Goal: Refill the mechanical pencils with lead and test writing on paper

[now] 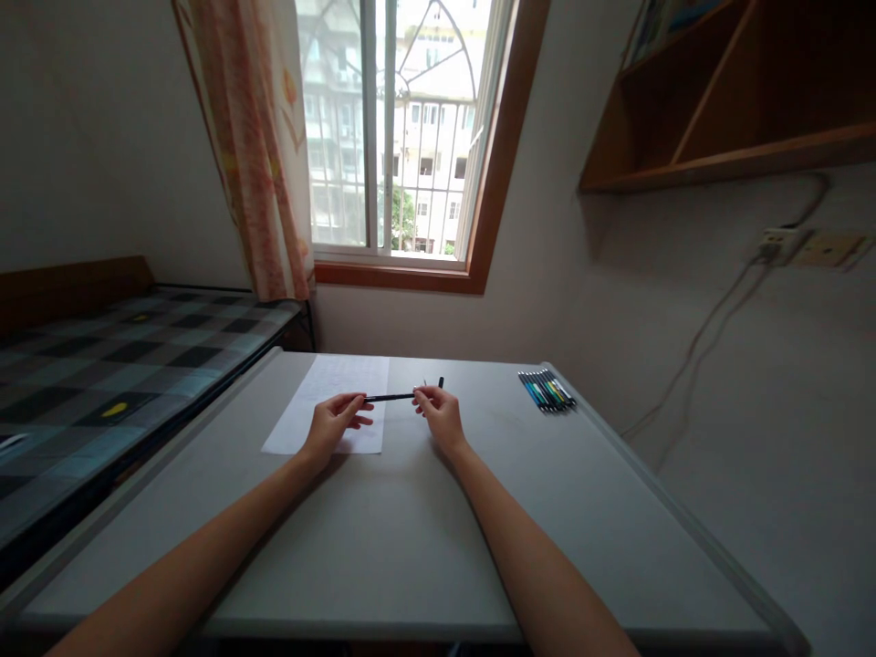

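Observation:
A slim black pen (390, 397) is held level above the table, stretched between both hands. My left hand (333, 422) pinches its left end, over a white sheet of paper (301, 436). On the pen's right end, my right hand (438, 415) is closed with thumb and fingertips, just right of the sheet. A small black piece (442, 381) shows behind the right hand's knuckles; whether it is a cap or part of another pen, I cannot tell. Faint print seems to cover the sheet's far part.
Several pens (547, 391) lie side by side near the far right corner of the white table (383, 547). A bed with a checked cover (171, 342) stands at the left. Beyond are a curtain (253, 164) and window; a shelf (739, 151) hangs at upper right.

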### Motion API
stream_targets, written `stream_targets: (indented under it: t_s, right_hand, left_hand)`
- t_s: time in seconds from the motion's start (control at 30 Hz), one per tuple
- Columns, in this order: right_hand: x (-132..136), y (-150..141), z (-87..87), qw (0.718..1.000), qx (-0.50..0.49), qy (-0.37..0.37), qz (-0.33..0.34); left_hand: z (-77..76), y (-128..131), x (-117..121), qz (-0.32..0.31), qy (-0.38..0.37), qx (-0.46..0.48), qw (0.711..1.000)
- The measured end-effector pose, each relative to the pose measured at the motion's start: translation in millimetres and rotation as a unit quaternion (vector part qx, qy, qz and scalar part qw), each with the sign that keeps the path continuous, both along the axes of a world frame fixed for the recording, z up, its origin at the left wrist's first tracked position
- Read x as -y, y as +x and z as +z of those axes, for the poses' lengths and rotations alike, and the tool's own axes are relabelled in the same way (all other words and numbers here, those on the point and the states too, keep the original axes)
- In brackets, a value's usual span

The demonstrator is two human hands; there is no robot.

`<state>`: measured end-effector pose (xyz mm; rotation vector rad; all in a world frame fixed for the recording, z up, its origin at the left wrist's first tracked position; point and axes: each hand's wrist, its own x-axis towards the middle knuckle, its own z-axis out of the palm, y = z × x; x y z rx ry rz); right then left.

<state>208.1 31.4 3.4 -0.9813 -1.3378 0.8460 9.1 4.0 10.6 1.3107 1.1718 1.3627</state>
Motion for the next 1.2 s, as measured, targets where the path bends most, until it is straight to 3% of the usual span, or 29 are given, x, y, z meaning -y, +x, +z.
stream_targets:
  t_s: [1.2]
  right_hand:
    - [3.1, 0.0, 1.3, 1.000, 0.006, 0.006, 0.022]
  left_hand:
    - [3.7, 0.9, 1.7, 0.012, -0.002, 0.001, 1.000]
